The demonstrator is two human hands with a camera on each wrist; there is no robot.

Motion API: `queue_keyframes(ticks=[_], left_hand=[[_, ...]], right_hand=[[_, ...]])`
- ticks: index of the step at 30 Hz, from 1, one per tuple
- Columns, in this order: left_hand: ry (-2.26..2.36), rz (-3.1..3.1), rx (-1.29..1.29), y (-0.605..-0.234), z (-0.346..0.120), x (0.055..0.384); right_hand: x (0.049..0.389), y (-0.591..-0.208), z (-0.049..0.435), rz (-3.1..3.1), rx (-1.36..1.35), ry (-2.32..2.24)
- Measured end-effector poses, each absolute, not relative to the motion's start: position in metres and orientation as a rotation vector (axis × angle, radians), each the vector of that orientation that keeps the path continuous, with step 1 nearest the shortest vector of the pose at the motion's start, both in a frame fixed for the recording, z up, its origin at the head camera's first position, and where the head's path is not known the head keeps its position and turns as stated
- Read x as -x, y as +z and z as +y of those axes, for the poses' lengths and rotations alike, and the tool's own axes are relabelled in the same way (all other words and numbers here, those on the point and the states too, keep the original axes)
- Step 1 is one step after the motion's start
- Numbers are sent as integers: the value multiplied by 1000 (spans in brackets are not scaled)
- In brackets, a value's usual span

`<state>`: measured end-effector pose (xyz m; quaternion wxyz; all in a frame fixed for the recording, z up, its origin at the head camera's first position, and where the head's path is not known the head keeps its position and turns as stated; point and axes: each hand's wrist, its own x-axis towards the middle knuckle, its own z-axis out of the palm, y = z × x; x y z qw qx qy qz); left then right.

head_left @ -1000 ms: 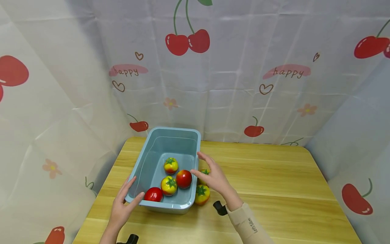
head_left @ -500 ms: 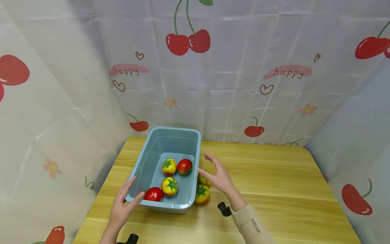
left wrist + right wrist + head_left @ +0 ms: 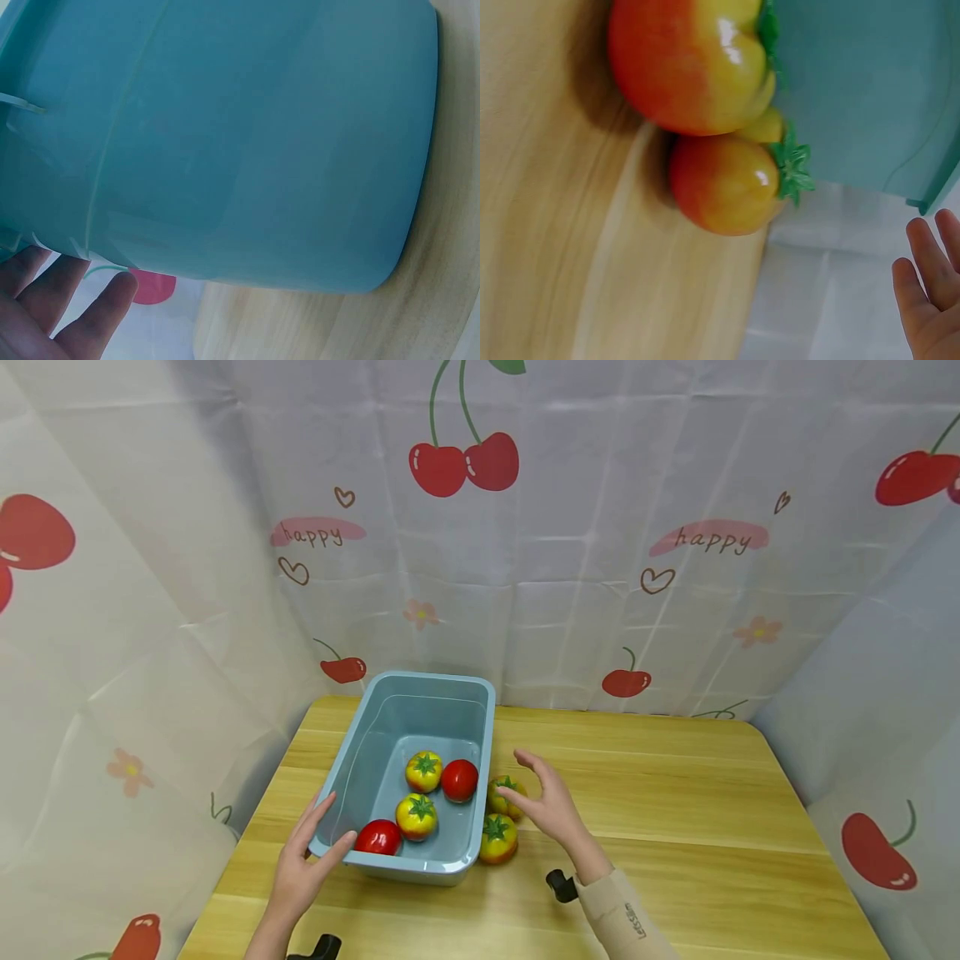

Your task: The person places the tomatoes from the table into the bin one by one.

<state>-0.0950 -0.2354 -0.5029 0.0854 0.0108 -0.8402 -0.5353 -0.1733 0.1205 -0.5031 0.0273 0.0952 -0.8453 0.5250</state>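
Observation:
A blue-grey plastic tub (image 3: 411,714) stands on the table and holds two yellow-red toy tomatoes, one (image 3: 423,772) and another (image 3: 416,817), plus two red ones, one (image 3: 460,780) and another (image 3: 378,837). My left hand (image 3: 294,872) holds the tub's near left corner, fingers along the left side and thumb at the front rim. Beside the tub's right wall lie two more yellow-red tomatoes, the farther (image 3: 507,797) and the nearer (image 3: 498,839). My right hand (image 3: 553,804) is over the farther one, thumb and fingers spread, holding nothing. In the right wrist view its fingers (image 3: 930,262) look extended.
The wooden table (image 3: 652,827) extends right of the tub. A white curtain (image 3: 570,610) with cherry prints hangs behind and at both sides. Black wrist mounts (image 3: 561,887) sit on both forearms.
My right hand has moved right, from the tub's right rim to above the farther outside tomato. One red tomato in the tub rolled away from the near side. The left hand stayed in place.

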Motion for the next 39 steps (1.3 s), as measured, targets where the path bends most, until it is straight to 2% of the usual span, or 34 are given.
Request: queue_keyframes(ticks=[39], left_hand=[[-1587,-2517,-26,-502,-235,95]], right_hand=[[165,-567,124,-2716,-209,1515]])
